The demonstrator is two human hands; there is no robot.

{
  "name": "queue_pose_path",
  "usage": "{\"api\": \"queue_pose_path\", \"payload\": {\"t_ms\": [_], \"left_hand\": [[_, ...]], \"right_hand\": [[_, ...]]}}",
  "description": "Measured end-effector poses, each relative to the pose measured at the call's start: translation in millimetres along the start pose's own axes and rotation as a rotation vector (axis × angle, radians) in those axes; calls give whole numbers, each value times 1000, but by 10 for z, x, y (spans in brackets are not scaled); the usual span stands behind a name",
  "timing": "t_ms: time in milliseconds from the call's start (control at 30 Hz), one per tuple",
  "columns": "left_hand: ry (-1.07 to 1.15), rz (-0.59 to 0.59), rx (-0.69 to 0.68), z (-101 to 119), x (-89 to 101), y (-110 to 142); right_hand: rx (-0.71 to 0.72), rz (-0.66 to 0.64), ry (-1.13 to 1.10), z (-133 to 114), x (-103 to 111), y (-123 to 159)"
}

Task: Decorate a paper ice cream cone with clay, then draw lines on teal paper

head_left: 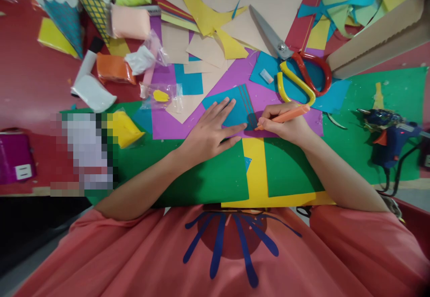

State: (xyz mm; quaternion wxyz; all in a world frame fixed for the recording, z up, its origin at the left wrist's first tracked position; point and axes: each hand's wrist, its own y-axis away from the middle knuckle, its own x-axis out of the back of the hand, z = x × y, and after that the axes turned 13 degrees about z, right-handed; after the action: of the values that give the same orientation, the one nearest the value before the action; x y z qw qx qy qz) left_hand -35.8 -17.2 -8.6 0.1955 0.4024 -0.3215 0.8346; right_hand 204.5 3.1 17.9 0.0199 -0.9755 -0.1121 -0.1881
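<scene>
My left hand [215, 129] lies spread on a small blue sheet [231, 109], its fingers flat over the left part. Several thin brown lines run across that sheet near its right edge. In my right hand [285, 122] is an orange marker [291, 114], gripped like a pen, its tip down at the sheet's lower right corner. Underneath lies a purple sheet [174, 129]. Just beyond my right hand, large scissors [282, 48] with one red and one yellow handle rest on another blue sheet [336, 93], blades pointing away.
Clay packets, an orange one [116, 68] and a yellow one [124, 129] among them, lie at left near paper cones [63, 19]. A glue gun [391, 144] with a cord sits at right, below a cardboard piece [379, 37]. Green sheets [201, 176] cover the near side.
</scene>
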Motion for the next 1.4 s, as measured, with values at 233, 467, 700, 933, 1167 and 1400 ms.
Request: {"api": "queue_pose_path", "payload": {"t_ms": [233, 467, 700, 933, 1167, 1400], "left_hand": [[9, -11, 8, -8, -3, 5], [27, -11, 7, -15, -5, 6], [16, -7, 8, -12, -5, 4], [-4, -3, -3, -8, -2, 2], [7, -31, 24, 8, 19, -14], [-1, -62, 15, 22, 35, -18]], "right_hand": [[16, 17, -38, 16, -3, 3], [18, 53, -21, 0, -19, -7], [9, 81, 23, -9, -21, -10], [9, 110, 20, 10, -32, -13], [-5, 147, 21, 9, -32, 3], [-82, 281, -168, 30, -58, 14]]}}
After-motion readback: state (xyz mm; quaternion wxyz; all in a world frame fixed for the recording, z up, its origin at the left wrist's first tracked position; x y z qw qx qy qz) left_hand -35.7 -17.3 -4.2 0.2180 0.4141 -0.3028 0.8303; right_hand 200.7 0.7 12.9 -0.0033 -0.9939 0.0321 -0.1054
